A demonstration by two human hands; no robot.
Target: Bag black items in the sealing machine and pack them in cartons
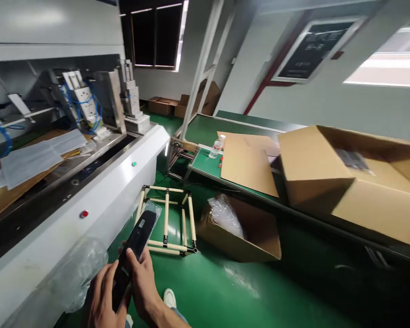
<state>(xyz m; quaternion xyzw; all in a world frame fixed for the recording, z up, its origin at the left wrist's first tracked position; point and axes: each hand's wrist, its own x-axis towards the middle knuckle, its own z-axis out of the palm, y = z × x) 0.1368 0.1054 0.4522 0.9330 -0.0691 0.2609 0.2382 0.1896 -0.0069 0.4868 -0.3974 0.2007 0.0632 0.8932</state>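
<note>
Both my hands grip a long flat black part [134, 248] at the bottom left of the head view. My left hand [100, 298] wraps its lower end. My right hand [144, 284] clasps its right edge, thumb on the face. The part's upper end bears a small white label and sits partly in a clear plastic sleeve [152, 209]. A crumpled clear plastic bag [77, 269] lies just left of my hands on the white machine housing [99, 200].
The machine has a red button [84, 213] and a green button [134, 163]. A pipe frame [167, 225] and an open carton [246, 232] with plastic stand on the green floor. To the right, a conveyor table [205, 130] carries a bottle [217, 146], flat cardboard and a large box [351, 177].
</note>
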